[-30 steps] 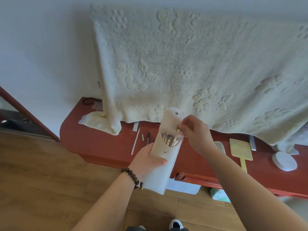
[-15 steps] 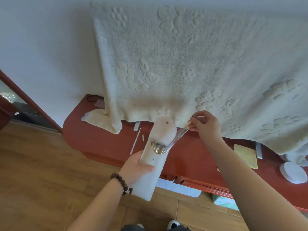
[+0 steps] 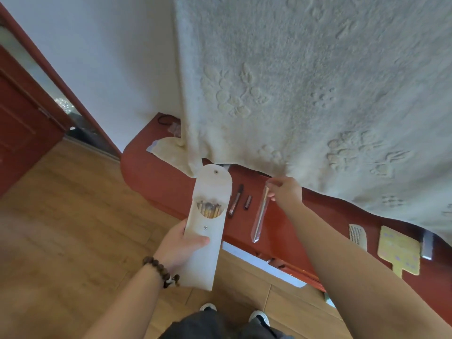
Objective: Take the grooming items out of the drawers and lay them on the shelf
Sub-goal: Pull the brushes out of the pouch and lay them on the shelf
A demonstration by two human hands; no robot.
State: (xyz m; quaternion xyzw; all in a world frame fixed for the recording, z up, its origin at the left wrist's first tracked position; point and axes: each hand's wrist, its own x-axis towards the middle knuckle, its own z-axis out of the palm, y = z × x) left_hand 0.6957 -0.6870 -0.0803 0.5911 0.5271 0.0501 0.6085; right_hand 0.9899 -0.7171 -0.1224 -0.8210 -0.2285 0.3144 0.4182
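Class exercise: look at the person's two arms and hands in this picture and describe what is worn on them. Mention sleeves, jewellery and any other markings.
Both forearms are bare, with no sleeves in view. The left hand has a bracelet of dark brown round beads at its wrist, with a small paler piece among the beads on the side nearest the hand. The right hand and its wrist carry nothing: no ring, watch or glove shows on either hand.

A cream pouch (image 3: 208,231) with gold-toned brush tips, a dark red shelf (image 3: 156,182), a cream towel (image 3: 305,94) embossed with flowers, a pale yellow mirror (image 3: 398,253), brown bead bracelet (image 3: 159,270), tan wood-grain floor (image 3: 61,228).
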